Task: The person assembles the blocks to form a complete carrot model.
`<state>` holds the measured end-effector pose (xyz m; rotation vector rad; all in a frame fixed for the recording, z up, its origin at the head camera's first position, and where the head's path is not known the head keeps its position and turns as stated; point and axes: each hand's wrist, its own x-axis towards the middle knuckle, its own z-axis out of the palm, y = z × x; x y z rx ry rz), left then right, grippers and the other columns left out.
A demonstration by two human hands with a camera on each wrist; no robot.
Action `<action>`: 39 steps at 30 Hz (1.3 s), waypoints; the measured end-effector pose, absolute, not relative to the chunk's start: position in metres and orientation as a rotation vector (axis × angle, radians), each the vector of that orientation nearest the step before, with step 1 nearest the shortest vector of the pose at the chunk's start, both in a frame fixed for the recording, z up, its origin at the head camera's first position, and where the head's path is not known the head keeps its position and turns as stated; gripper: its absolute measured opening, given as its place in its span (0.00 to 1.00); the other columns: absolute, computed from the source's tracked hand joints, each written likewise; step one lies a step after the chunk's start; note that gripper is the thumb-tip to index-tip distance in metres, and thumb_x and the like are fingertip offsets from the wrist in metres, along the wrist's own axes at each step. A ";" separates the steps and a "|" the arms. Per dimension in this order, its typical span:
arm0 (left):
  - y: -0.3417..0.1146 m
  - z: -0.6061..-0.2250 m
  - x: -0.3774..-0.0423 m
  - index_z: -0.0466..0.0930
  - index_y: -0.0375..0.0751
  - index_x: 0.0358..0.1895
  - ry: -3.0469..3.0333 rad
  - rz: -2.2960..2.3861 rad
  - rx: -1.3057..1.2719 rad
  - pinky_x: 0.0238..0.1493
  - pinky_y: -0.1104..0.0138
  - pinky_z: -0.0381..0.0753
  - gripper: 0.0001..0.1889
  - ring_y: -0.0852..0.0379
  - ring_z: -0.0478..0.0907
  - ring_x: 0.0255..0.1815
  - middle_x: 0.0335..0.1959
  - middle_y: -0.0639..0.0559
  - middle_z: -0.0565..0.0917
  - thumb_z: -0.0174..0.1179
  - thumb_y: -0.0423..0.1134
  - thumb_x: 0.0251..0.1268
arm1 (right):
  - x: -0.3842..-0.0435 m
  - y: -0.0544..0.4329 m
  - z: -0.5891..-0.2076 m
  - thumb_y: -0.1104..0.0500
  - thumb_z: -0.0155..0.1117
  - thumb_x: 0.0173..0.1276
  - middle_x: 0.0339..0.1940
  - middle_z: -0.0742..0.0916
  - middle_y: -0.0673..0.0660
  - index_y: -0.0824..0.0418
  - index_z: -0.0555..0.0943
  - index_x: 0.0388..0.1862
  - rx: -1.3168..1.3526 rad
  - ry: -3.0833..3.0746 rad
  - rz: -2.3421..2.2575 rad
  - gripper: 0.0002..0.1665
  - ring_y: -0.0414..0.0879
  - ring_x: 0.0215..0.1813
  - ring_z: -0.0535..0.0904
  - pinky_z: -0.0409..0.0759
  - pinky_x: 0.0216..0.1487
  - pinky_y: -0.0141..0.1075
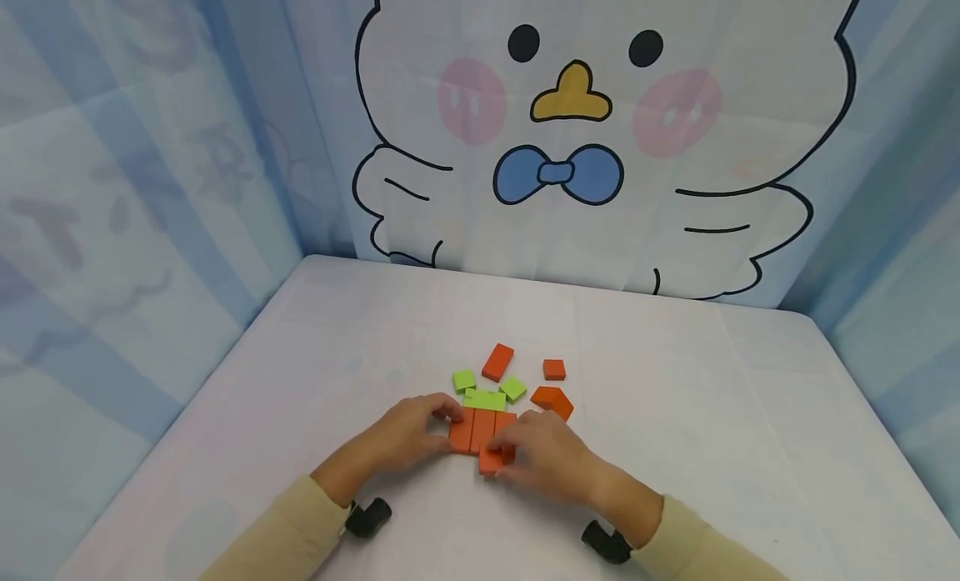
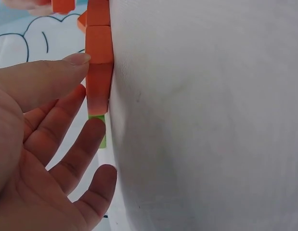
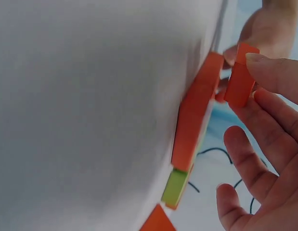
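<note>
Several orange blocks lie side by side in a flat row (image 1: 461, 433), with a green oblong block (image 1: 486, 399) along its far edge. My left hand (image 1: 408, 431) rests at the row's left side; in the left wrist view the thumb tip touches the edge of an orange block (image 2: 99, 45), and the other fingers are loosely spread. Between thumb and forefinger my right hand (image 1: 555, 456) pinches a small orange oblong block (image 3: 241, 79), raised over the near right part of the row. Two small green blocks (image 1: 464, 381) flank the green oblong at its far corners.
Beyond the row lie an orange oblong block (image 1: 498, 362), a small orange square block (image 1: 554, 369) and a five-sided orange block (image 1: 553, 401). They rest on a pale cloth-covered table (image 1: 675, 398). A curtain with a cartoon bird (image 1: 570, 231) hangs behind it.
</note>
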<state>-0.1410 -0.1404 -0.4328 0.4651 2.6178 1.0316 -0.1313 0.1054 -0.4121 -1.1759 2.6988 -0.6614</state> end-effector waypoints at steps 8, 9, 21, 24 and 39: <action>-0.142 -0.433 -0.144 0.80 0.46 0.54 2.632 1.032 0.495 0.60 0.52 0.74 0.16 0.50 0.76 0.56 0.50 0.58 0.82 0.67 0.33 0.65 | -0.123 0.091 -0.417 0.51 0.71 0.66 0.42 0.87 0.39 0.52 0.88 0.49 -1.202 2.685 -0.586 0.14 0.42 0.48 0.75 0.70 0.51 0.45; -0.142 -0.432 -0.144 0.80 0.46 0.53 2.630 1.027 0.487 0.60 0.52 0.74 0.15 0.50 0.75 0.56 0.49 0.58 0.82 0.67 0.33 0.65 | -0.123 0.090 -0.418 0.51 0.71 0.66 0.42 0.87 0.39 0.52 0.88 0.49 -1.202 2.684 -0.585 0.14 0.42 0.48 0.75 0.70 0.51 0.45; -0.135 -0.429 -0.163 0.73 0.46 0.68 2.701 0.877 0.356 0.63 0.51 0.72 0.31 0.48 0.69 0.62 0.62 0.48 0.74 0.73 0.40 0.60 | -0.120 0.080 -0.420 0.50 0.72 0.66 0.42 0.86 0.37 0.51 0.88 0.49 -1.179 2.681 -0.541 0.14 0.43 0.48 0.74 0.69 0.50 0.43; -0.133 -0.428 -0.168 0.72 0.48 0.69 2.691 0.834 0.316 0.64 0.51 0.72 0.33 0.49 0.69 0.62 0.62 0.49 0.73 0.74 0.42 0.59 | -0.120 0.079 -0.421 0.50 0.72 0.66 0.42 0.86 0.36 0.50 0.88 0.49 -1.167 2.693 -0.539 0.14 0.43 0.48 0.74 0.69 0.50 0.43; -0.131 -0.426 -0.175 0.72 0.51 0.69 2.644 0.844 0.287 0.65 0.50 0.71 0.35 0.48 0.69 0.64 0.64 0.50 0.74 0.74 0.44 0.58 | -0.122 0.083 -0.421 0.52 0.72 0.66 0.42 0.85 0.38 0.50 0.86 0.48 -1.181 2.759 -0.469 0.12 0.44 0.52 0.76 0.69 0.49 0.45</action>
